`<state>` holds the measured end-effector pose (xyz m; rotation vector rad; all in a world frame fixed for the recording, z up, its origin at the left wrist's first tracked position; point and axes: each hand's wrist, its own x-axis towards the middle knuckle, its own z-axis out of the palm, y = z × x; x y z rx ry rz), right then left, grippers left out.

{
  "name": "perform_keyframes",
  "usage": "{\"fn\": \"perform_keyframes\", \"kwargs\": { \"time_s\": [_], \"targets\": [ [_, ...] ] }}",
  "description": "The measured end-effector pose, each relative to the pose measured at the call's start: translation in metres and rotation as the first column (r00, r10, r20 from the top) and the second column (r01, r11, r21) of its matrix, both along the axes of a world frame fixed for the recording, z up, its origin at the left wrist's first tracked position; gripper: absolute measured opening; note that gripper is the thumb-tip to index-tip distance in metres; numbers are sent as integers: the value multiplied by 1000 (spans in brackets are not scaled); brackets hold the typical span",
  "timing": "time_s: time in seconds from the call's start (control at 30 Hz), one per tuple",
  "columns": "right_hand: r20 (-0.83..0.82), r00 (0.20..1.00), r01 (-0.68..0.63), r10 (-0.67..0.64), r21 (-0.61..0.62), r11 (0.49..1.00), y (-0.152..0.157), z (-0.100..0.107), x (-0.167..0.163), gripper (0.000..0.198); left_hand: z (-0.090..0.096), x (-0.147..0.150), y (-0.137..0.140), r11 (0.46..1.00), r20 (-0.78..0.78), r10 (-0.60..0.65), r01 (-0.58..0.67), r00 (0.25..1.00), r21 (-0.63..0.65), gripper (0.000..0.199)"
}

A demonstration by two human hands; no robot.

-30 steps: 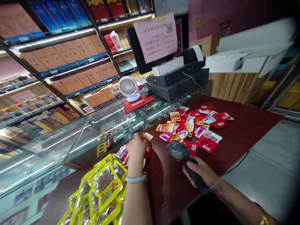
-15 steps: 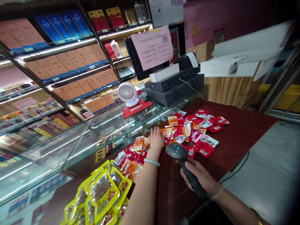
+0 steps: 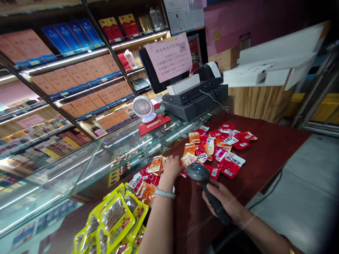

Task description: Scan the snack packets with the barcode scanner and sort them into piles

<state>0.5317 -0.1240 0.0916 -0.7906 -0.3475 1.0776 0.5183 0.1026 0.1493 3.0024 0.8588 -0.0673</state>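
Note:
My right hand (image 3: 221, 197) is wrapped round the dark handle of a barcode scanner (image 3: 198, 172), whose head shows a small blue light. A little beyond the scanner, my left hand (image 3: 172, 166), with a pale bangle at the wrist, has its fingers curled at an orange-and-cream snack packet (image 3: 187, 159); the fingertips are partly hidden. Loose red and orange snack packets (image 3: 231, 165) lie in a pile past both hands. Left of my forearm is a second group of red and orange packets (image 3: 145, 192), with yellow-edged snack packets (image 3: 116, 215) heaped nearer me.
Everything lies on a dark red counter top (image 3: 275, 144). A glass display case (image 3: 106, 155) borders it on the left. Behind stand a white fan (image 3: 143, 107), a cash drawer (image 3: 196, 104) and a monitor with a pink notice (image 3: 169, 58). Boxed goods fill the shelves (image 3: 74, 77).
My left hand has drawn back from the far pile, toward me and slightly left, and the orange-and-cream packet has shifted with it. The scanner stays nearly where it was.

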Motion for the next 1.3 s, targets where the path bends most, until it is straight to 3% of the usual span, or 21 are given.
{"fn": "perform_keyframes", "kwargs": {
  "time_s": [0.13, 0.3, 0.57, 0.7, 1.0, 1.3],
  "targets": [
    [-3, 1000, 17, -17, 1, 1000, 0, 0, -1, 45, -11, -14, -3, 999, 58, 36, -37, 998, 8, 46],
    [24, 999, 40, -39, -28, 999, 0, 2, -2, 45, -8, -32, -10, 997, 104, 61, -54, 993, -63, 43],
    [87, 996, 16, -15, -18, 1000, -4, -5, -2, 39, -13, -42, -9, 997, 214, -44, 57, 976, -58, 33],
    [119, 993, 11, -10, -5, 1000, -6, -10, -2, 38, -14, -41, -11, 995, 215, -77, 88, 974, -42, 33],
    [97, 993, -65, 72, -70, 995, -7, -3, 0, 51, -7, -47, -10, 998, 206, -27, 39, 978, -54, 34],
    [95, 995, -15, 25, -103, 995, -9, -8, -2, 45, -5, -46, -13, 998, 171, -3, 14, 985, -66, 33]
  ]
}}
